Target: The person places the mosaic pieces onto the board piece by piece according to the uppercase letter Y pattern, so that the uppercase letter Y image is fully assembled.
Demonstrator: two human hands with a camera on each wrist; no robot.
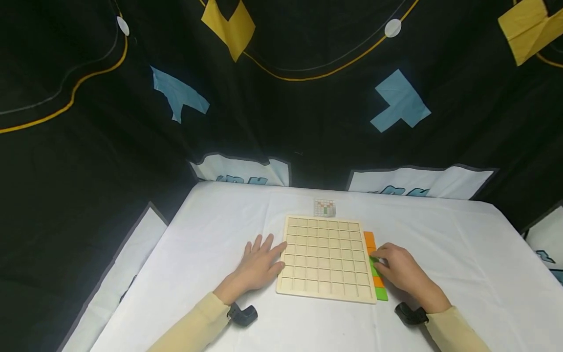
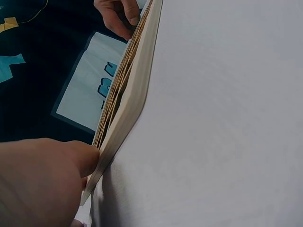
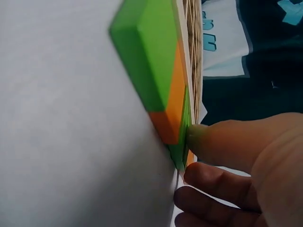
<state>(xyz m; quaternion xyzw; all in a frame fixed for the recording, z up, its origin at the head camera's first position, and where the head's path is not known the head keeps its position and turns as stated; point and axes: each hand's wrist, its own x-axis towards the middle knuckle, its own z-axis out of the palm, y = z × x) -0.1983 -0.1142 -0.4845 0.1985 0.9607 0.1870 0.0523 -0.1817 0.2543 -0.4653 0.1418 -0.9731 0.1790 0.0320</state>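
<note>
A pale wooden board (image 1: 326, 259) with a grid of square recesses lies flat on the white-covered table. Along its right edge runs a column of orange and green square tiles; a green tile (image 1: 381, 294) sits at the near end and an orange tile (image 1: 370, 239) at the far end. My left hand (image 1: 259, 264) is spread flat, with thumb and index fingertip at the board's left edge. Over the column, my right hand (image 1: 402, 269) pinches a green tile (image 1: 374, 266) in the middle between thumb and index finger. The other fingers of that hand curl beyond it in the right wrist view.
A small card (image 1: 324, 208) printed with a coloured grid lies just behind the board. White cloth (image 1: 444, 244) covers the table. A black curtain (image 1: 316, 132) with blue and yellow shapes hangs behind it. Each wrist wears a dark camera mount (image 1: 243, 315).
</note>
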